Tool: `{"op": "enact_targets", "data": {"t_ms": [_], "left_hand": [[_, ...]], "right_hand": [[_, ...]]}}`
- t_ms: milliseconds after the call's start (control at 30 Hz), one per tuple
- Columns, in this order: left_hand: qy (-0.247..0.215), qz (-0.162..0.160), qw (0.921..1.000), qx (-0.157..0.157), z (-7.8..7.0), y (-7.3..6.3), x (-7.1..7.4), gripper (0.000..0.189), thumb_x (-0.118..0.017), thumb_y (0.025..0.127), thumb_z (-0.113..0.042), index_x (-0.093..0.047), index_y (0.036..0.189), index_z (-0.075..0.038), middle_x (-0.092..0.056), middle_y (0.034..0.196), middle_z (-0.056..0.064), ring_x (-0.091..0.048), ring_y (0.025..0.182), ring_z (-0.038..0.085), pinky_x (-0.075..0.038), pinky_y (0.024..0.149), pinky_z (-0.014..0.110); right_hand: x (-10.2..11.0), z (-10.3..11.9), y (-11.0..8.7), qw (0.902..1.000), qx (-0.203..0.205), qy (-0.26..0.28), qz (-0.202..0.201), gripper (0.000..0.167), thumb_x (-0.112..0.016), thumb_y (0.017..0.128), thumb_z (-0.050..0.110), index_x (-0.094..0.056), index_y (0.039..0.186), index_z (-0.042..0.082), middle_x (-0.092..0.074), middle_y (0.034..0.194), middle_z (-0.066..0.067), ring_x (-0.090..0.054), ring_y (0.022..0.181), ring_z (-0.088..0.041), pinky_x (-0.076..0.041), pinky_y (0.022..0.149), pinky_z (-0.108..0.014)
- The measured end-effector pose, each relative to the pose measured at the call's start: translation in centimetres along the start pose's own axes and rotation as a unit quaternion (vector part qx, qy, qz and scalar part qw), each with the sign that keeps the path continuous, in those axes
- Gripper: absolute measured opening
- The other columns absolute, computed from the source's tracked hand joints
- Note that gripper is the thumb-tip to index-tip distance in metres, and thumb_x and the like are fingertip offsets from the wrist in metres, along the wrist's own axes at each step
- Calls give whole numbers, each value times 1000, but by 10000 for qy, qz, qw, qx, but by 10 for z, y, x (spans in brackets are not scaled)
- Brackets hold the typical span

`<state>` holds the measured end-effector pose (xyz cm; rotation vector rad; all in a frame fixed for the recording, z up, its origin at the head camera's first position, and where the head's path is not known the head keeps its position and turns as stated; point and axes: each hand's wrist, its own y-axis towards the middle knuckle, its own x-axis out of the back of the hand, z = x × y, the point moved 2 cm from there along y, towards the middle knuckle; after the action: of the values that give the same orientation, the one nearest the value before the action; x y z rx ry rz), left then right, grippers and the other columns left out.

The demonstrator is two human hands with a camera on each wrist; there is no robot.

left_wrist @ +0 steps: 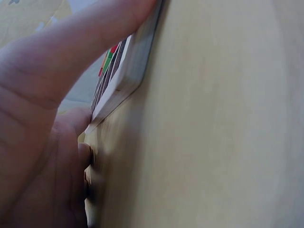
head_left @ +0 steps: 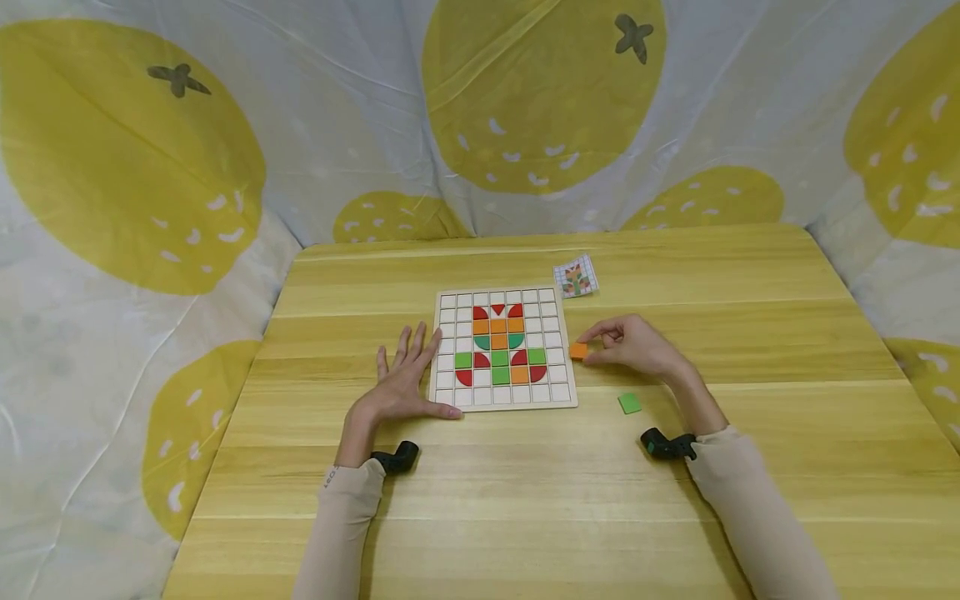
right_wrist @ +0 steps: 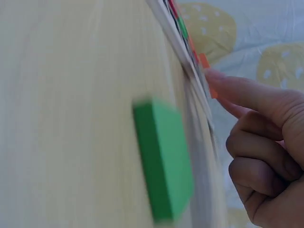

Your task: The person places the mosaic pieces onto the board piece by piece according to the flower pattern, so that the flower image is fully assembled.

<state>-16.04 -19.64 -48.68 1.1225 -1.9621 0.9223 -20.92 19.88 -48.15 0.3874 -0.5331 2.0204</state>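
Note:
A square wooden grid board (head_left: 566, 392) lies on the table, with red, orange and green pieces set in its cells as a flower-like pattern. My left hand (head_left: 401, 387) is spread at the board's left side, its thumb at the front edge and fingertips by the left edge. Between thumb and fingertips my right hand (head_left: 633, 346) pinches an orange square tile (head_left: 578, 351), held at the board's right edge. A green square tile (head_left: 629, 403) lies on the table near the right wrist; it looms large in the right wrist view.
A small printed pattern card (head_left: 576, 277) lies beyond the board's top right corner. The wooden table (head_left: 525, 517) reaches back to a cloth (head_left: 360, 100) with yellow fruit prints. Black wrist cameras (head_left: 663, 444) sit on both wrists.

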Motion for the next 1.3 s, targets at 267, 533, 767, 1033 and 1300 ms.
{"op": "enact_targets", "data": {"t_ms": [267,533,767,1033,1300], "left_hand": [[-15,-2,10000,-16,0,0,-1,138,-89,71,-62,-1,168,-19,16,175,10,20,161,37,19,119,73],[49,78,10000,15,1,2,-1,138,-87,71,-65,1,168,-21,17,175,9,22,160,35,19,119,73],[49,67,10000,12,0,2,0,139,-87,71,-64,1,168,-21,17,175,9,21,161,35,19,119,73],[-4,52,10000,-4,1,1,1,138,-88,72,-62,1,168,-20,17,175,10,22,160,36,20,118,73],[35,60,10000,7,2,1,0,138,-87,71,-64,1,168,-20,17,175,9,22,161,35,20,119,72]], "right_hand": [[-48,41,23,9994,303,77,159,25,-85,87,18,-80,111,10,-30,61,6,-29,59,-11,-27,59,-24],[-95,73,45,9966,570,216,560,23,-84,85,10,-80,107,5,-40,55,6,-33,53,-9,-31,54,-22],[-110,75,53,9972,539,-6,523,25,-89,80,10,-80,104,7,-39,54,7,-33,53,-8,-29,53,-20],[-111,76,54,9969,654,8,447,21,-89,81,12,-83,102,12,-37,57,6,-30,55,-10,-26,55,-20],[-115,76,53,9980,495,-169,352,17,-88,83,15,-84,99,14,-37,54,6,-31,53,-10,-26,54,-21]]}}
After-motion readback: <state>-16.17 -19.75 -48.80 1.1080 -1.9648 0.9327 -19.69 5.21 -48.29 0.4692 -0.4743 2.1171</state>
